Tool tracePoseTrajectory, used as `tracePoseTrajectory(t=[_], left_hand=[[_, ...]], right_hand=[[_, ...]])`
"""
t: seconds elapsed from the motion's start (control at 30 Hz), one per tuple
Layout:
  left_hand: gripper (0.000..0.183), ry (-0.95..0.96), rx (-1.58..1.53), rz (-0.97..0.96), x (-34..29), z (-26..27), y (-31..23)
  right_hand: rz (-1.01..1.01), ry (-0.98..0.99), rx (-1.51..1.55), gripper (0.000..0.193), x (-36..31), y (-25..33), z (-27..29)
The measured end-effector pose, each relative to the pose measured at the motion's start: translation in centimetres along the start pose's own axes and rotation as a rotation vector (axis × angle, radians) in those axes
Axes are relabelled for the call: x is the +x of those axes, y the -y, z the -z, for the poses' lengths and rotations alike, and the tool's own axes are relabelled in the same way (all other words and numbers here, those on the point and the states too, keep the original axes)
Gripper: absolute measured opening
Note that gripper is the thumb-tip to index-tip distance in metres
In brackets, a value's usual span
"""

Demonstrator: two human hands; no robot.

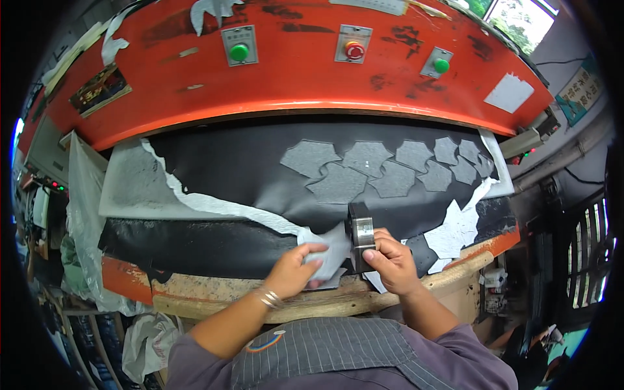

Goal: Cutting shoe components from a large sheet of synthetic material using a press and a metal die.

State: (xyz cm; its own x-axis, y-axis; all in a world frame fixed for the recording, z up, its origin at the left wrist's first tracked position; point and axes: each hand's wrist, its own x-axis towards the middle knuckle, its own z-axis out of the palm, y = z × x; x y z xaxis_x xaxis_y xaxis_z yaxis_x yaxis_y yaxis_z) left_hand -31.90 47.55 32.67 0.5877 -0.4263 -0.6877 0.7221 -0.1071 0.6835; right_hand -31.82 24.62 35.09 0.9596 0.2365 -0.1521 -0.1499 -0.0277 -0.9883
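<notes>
A black sheet of leather-like material (227,162) with a pale torn edge lies across the white cutting board (127,182). Grey shaped cut-outs (367,159) show in rows on its right half. My right hand (393,263) grips a dark metal cutting die (362,234), held upright at the near edge. My left hand (292,270) is closed on a light grey cut piece (333,250) just left of the die. White and grey scraps (452,234) lie to the right of my right hand.
Behind the board rises a red machine beam (292,78) with two green buttons (239,52) and a red button (354,51). A wooden rail (227,309) runs along the near edge. Clear plastic sheeting (88,214) hangs at the left, above a white plastic bag (149,344).
</notes>
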Motion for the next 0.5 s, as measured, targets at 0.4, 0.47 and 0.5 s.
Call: tracePoseTrajectory(t=[0.4, 0.47, 0.5], left_hand=[[0.089, -0.746, 0.861, -0.407, 1.3, 14.2, -2.2], [0.093, -0.759, 0.822, -0.387, 2.9, 15.1, -1.2], [0.095, -0.778, 0.897, -0.409, 3.7, 15.3, -1.0]], right_hand=[[0.795, 0.616, -0.878, 0.012, 17.8, -7.2, -4.6], [0.787, 0.587, -0.879, 0.017, 18.0, -7.7, -5.3], [0.772, 0.556, -0.889, 0.024, 18.1, -7.8, -5.4]])
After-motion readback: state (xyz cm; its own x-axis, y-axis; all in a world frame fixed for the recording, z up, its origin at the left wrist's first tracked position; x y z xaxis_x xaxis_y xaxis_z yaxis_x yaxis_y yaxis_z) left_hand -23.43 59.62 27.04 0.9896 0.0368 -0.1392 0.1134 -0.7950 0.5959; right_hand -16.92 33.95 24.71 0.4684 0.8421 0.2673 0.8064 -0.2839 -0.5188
